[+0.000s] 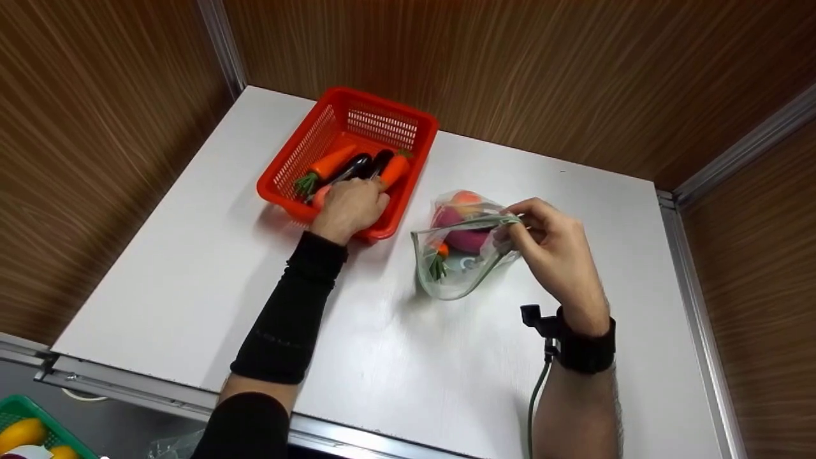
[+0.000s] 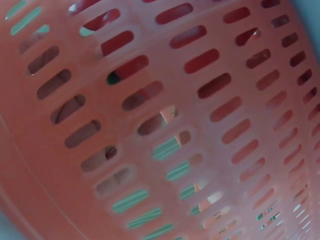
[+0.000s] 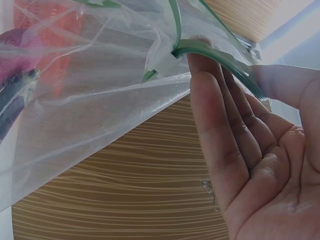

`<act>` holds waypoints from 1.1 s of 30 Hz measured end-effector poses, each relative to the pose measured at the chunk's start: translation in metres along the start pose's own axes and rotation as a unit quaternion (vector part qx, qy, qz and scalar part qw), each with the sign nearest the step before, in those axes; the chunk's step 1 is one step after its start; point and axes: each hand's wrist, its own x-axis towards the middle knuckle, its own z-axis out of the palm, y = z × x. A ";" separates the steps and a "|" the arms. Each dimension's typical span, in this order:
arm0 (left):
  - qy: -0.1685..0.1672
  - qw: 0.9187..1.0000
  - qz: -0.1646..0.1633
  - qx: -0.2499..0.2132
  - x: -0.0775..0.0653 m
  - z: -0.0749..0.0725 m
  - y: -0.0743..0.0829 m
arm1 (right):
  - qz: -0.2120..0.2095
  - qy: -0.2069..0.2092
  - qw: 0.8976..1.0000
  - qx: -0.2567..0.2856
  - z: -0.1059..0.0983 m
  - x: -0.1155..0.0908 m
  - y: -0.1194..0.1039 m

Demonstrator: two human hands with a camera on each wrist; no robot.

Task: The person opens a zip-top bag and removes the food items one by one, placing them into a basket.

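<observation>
My left hand [image 1: 354, 207] reaches down inside a red plastic basket [image 1: 382, 102], its fingertips hidden among the vegetables. Around it lie a carrot with a green top [image 1: 335, 160], a dark eggplant [image 1: 352, 168], another carrot [image 1: 395, 169] and a pinkish round thing [image 1: 320, 196]. I cannot tell whether these fingers grip anything. On the right, my right hand [image 1: 553, 245] pinches the green-edged mouth of a clear zip bag [image 3: 115, 90] between thumb and fingers. Inside the bag show purple vegetables [image 1: 468, 241], an orange-red round piece [image 1: 466, 199] and a green-topped carrot [image 1: 441, 251].
Both basket and bag stand on a white table [image 1: 395, 357], with wood-grain panels [image 1: 510, 76] behind and at the sides. Below the table's front left corner is a green basket [image 1: 60, 433] with yellow produce. The basket's slotted wall fills the left wrist view.
</observation>
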 end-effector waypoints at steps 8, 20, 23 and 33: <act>-0.013 0.999 0.036 0.025 -0.002 0.000 0.000 | -0.007 0.003 1.000 0.012 0.001 -0.001 0.003; 0.114 0.983 0.142 -0.038 -0.045 -0.053 0.028 | -0.003 0.000 1.000 -0.008 0.000 -0.001 -0.002; 0.143 0.970 0.190 -0.058 -0.065 -0.064 0.039 | -0.003 0.001 1.000 -0.009 0.000 -0.001 -0.002; 0.087 0.931 0.340 -0.104 -0.106 -0.071 0.071 | -0.002 0.002 1.000 0.001 -0.001 -0.002 -0.001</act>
